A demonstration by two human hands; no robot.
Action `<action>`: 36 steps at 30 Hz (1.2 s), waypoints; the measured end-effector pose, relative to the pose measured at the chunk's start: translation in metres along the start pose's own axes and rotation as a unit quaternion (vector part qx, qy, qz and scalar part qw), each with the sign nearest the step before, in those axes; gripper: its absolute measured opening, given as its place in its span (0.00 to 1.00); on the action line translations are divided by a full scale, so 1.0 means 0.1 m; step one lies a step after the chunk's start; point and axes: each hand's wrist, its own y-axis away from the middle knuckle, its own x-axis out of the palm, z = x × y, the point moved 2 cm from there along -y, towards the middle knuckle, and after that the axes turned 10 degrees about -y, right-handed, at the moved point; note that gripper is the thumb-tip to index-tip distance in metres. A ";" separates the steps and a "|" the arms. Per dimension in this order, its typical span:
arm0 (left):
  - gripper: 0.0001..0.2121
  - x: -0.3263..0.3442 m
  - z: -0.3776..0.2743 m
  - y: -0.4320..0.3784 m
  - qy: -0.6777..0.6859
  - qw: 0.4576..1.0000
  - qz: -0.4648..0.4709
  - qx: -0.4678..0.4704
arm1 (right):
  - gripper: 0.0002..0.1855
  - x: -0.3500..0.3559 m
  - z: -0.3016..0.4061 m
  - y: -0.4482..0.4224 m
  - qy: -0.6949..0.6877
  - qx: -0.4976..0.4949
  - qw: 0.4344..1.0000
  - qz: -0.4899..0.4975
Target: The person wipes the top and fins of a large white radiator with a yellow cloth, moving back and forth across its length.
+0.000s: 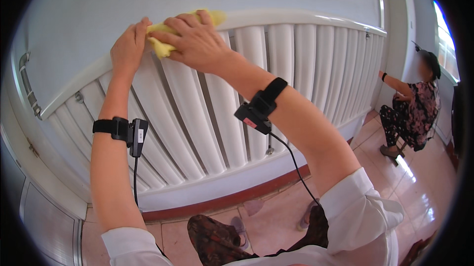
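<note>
A yellow cloth point(162, 48) lies bunched over the top rail point(270, 18) of a long white column radiator point(218, 118). My right hand point(198, 42) grips the cloth from above, fingers spread across it, and one end pokes out to the right beyond the fingertips. Close by on the left, my left hand point(127, 49) is at the same rail, its fingertips against the cloth's left end. Whether those fingers hold the cloth or the rail is hidden. Each forearm wears a black strap with a small cabled device.
A grey pipe point(27, 84) runs along the wall at the radiator's left end. To the right, another person point(414, 107) sits low on a stool, one arm reaching towards the radiator's far end. Pink floor tiles point(400, 192) and a dark red baseboard point(229, 203) lie below.
</note>
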 end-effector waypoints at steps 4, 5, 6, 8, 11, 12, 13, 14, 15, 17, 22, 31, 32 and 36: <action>0.21 0.03 0.03 0.05 -0.100 0.993 -0.039 0.057 | 0.26 -0.36 -0.38 0.23 0.035 0.027 0.999 -0.002; 0.20 0.04 0.03 0.07 -0.111 0.989 -0.067 0.076 | 0.26 -0.46 -0.50 0.30 0.052 0.036 0.998 -0.001; 0.19 0.04 0.02 0.08 -0.124 0.987 -0.068 0.075 | 0.26 -0.57 -0.63 0.39 0.062 0.050 0.997 0.002; 0.17 0.08 0.01 0.09 -0.148 0.984 -0.069 0.073 | 0.25 -0.78 -0.90 0.61 0.085 0.074 0.994 -0.002; 0.17 0.14 0.00 0.10 -0.148 0.982 -0.088 0.074 | 0.25 -1.06 -1.29 0.92 0.127 0.097 0.987 -0.014; 0.17 0.12 0.01 0.10 -0.149 0.981 -0.099 0.080 | 0.25 -1.15 -1.41 1.00 0.141 0.104 0.984 -0.021; 0.17 0.13 0.03 0.10 -0.150 0.979 -0.109 0.085 | 0.24 -1.24 -1.52 1.07 0.164 0.120 0.979 -0.018; 0.17 0.12 0.06 0.10 -0.152 0.977 -0.119 0.090 | 0.23 -1.33 -1.64 1.15 0.170 0.136 0.976 -0.031; 0.18 0.15 0.06 0.11 -0.152 0.975 -0.130 0.096 | 0.23 -1.45 -1.79 1.25 0.179 0.151 0.971 -0.043; 0.18 0.17 0.06 0.10 -0.152 0.971 -0.151 0.107 | 0.23 -1.67 -2.11 1.44 0.227 0.176 0.957 -0.048; 0.19 0.14 0.14 0.06 -0.206 0.971 -0.090 0.078 | 0.27 -2.11 -2.66 1.73 0.260 0.262 0.929 -0.018; 0.18 0.18 0.10 0.08 -0.156 0.963 -0.174 0.131 | 0.31 -2.53 -3.13 2.40 0.218 0.297 0.915 -0.162; 0.18 0.19 0.09 0.08 -0.149 0.962 -0.185 0.135 | 0.34 -2.57 -3.18 2.54 0.179 0.317 0.920 -0.147; 0.19 0.13 0.08 0.08 -0.173 0.971 -0.131 0.104 | 0.35 -2.20 -2.62 3.18 0.177 0.409 0.890 -0.093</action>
